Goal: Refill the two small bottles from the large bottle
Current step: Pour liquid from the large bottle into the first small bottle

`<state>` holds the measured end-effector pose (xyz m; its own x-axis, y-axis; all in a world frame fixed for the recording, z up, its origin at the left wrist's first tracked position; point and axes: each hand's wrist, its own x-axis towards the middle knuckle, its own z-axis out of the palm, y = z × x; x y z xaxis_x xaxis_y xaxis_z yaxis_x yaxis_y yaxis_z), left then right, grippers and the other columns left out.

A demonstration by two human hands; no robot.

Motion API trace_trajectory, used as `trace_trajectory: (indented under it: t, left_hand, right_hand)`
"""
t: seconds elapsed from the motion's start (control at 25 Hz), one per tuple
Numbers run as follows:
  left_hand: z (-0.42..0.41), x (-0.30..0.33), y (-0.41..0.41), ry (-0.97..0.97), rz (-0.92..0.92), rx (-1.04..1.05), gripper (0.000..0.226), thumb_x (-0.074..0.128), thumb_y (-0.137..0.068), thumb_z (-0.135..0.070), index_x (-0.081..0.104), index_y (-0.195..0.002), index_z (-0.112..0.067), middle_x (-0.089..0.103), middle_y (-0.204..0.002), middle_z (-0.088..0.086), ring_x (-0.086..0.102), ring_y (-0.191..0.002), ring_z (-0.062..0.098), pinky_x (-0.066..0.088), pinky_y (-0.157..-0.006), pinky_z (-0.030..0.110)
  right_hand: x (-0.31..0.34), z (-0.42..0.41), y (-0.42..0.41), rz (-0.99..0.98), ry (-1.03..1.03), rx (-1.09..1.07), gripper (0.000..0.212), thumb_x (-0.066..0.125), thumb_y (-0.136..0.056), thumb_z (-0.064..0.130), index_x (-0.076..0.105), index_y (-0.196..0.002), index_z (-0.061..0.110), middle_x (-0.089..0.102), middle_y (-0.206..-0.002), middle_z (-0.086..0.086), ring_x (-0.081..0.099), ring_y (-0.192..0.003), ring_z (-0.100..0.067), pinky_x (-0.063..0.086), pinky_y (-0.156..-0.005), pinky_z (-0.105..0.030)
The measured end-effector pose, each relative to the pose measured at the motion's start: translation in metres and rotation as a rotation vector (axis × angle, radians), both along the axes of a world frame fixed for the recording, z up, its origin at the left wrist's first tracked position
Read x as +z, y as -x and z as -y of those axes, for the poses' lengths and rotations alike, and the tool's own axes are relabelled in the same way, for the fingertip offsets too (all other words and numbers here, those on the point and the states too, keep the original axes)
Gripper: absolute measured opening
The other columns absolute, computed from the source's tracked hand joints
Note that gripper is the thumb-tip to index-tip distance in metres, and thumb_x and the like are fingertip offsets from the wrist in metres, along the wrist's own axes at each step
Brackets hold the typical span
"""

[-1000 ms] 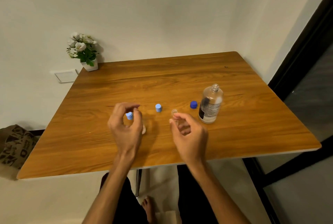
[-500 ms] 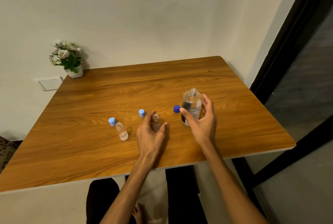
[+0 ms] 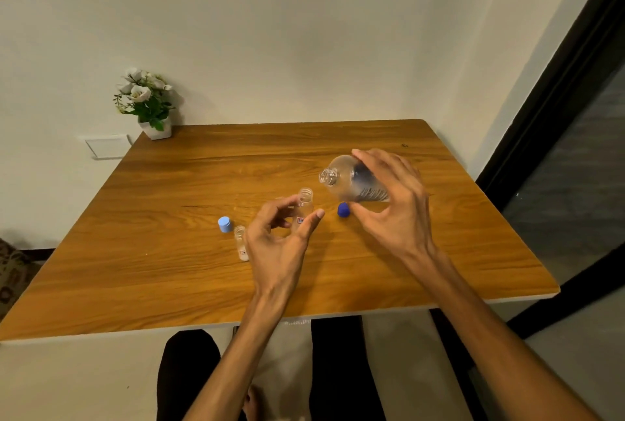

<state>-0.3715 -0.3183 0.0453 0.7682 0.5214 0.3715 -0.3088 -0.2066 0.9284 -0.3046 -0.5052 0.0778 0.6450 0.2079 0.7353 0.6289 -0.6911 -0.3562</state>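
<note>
My right hand (image 3: 392, 204) grips the large clear bottle (image 3: 351, 182), lifted off the table and tipped with its open mouth pointing left and down. My left hand (image 3: 280, 244) holds an uncapped small clear bottle (image 3: 305, 205) upright, its mouth just left of and below the large bottle's mouth. A second small bottle (image 3: 241, 243) stands open on the table left of my left hand. A light blue cap (image 3: 224, 224) lies beside it. A dark blue cap (image 3: 343, 210) lies under the large bottle. No liquid stream is visible.
The wooden table (image 3: 169, 278) fills the middle, its front edge close to my legs. A small white pot of flowers (image 3: 148, 102) stands at the back left corner against the wall. A dark door frame (image 3: 548, 109) runs along the right.
My right hand has lifted the large bottle off the table and tipped it leftward. My left hand has closed on the small bottle and raised it toward the large bottle's mouth.
</note>
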Motion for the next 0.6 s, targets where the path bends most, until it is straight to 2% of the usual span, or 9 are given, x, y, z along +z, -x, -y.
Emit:
trace_trajectory:
  t: [0.08,0.28,0.6]
  left_hand:
    - [-0.003,0.005,0.006,-0.007,0.044,-0.015,0.037,0.095,-0.073,-0.022,0.078,-0.106,-0.023,0.077,-0.101,-0.001,0.071,-0.09,0.018,0.056,-0.074,0.027]
    - [-0.006,0.016,0.015,-0.068,0.101,-0.045,0.038,0.093,-0.075,-0.022,0.081,-0.11,-0.012,0.075,-0.102,0.002,0.07,-0.091,0.012,0.052,-0.074,0.019]
    - [-0.007,0.019,0.026,-0.021,0.13,-0.045,0.038,0.093,-0.074,-0.019,0.081,-0.11,-0.015,0.073,-0.102,0.002,0.067,-0.09,0.008,0.05,-0.073,0.015]
  right_hand:
    - [0.012,0.002,0.002,0.028,0.051,0.011,0.085,0.093,-0.07,0.02,0.059,-0.148,0.015,0.064,-0.141,-0.009,0.057,-0.13,-0.026,0.045,-0.109,-0.039]
    - [0.03,0.002,0.009,0.101,0.138,0.03,0.079,0.089,-0.071,0.018,0.062,-0.145,0.013,0.064,-0.14,-0.01,0.058,-0.131,-0.029,0.046,-0.107,-0.042]
    - [0.051,-0.007,0.015,0.178,0.204,0.08,0.073,0.085,-0.075,0.017,0.062,-0.144,0.013,0.063,-0.142,-0.012,0.054,-0.133,-0.029,0.045,-0.11,-0.049]
